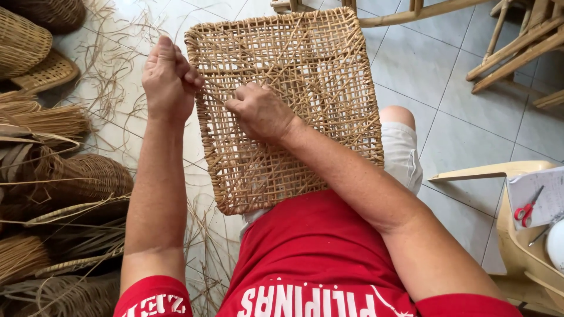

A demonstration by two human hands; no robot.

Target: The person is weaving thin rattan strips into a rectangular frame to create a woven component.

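Observation:
A square woven cane panel (305, 64) with an open lattice rests on my lap, tilted away from me. My left hand (167, 79) sits at the panel's left edge, its fingers pinched on a thin cane strand (212, 97). That strand runs from the edge toward my right hand (258, 111). My right hand lies on the weave near the panel's middle left, fingertips pressing on the same strand. My bare knee (396, 114) shows past the panel's right edge.
Woven baskets (20, 41) and bundles of cane strips (56, 120) crowd the tiled floor at the left. Loose fibres litter the tiles. Wooden chair frames (520, 44) stand at the top right. A plastic chair (517, 246) at the right holds papers and red-handled scissors (527, 210).

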